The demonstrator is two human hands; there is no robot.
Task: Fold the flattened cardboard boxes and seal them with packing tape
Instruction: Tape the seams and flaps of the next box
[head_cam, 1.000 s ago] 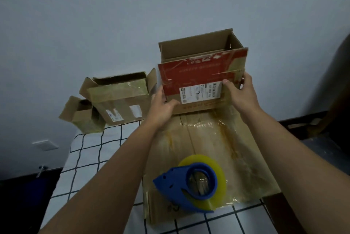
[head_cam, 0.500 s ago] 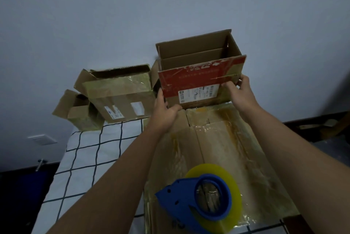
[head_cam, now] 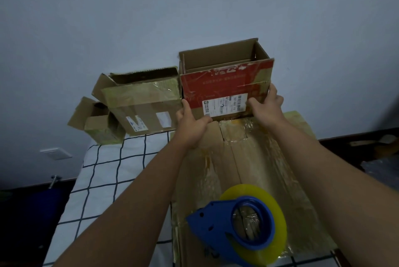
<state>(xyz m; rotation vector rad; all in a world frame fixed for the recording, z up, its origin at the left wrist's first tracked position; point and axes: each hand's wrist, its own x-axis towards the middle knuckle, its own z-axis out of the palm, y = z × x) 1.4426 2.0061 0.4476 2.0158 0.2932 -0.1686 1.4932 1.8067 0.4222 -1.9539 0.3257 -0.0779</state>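
From the head view, I have the red-fronted box (head_cam: 226, 85) held upright at the far end of the bed (head_cam: 103, 171), its top open and its bottom edge at or just above the far edge of the flattened cardboard (head_cam: 248, 167). My left hand (head_cam: 191, 123) grips the lower left corner, thumb across the front below the white shipping label (head_cam: 224, 104). My right hand (head_cam: 266, 108) grasps the lower right corner, fingers wrapped round the side.

As I judge it, the step is placing this formed box alongside the others. To do it well I would set it down level, with its left wall just beside the taped box (head_cam: 142, 104) without knocking that one's raised flaps, then let go with both hands together so it does not tip toward the wall. Whether its bottom is sealed I cannot tell — the underside is hidden — so I would check that before moving on.

Counting in this one view:
- Formed boxes: three — the red-fronted one in my hands, the taped one to its left, and a small box (head_cam: 97, 122) further left at the bed's corner.
- Flattened cardboard pieces: one that I can make out, lying under my forearms.
- Tape dispensers: one, the blue dispenser (head_cam: 220, 227) with its yellowish roll (head_cam: 278, 223), resting on the flattened cardboard near me.
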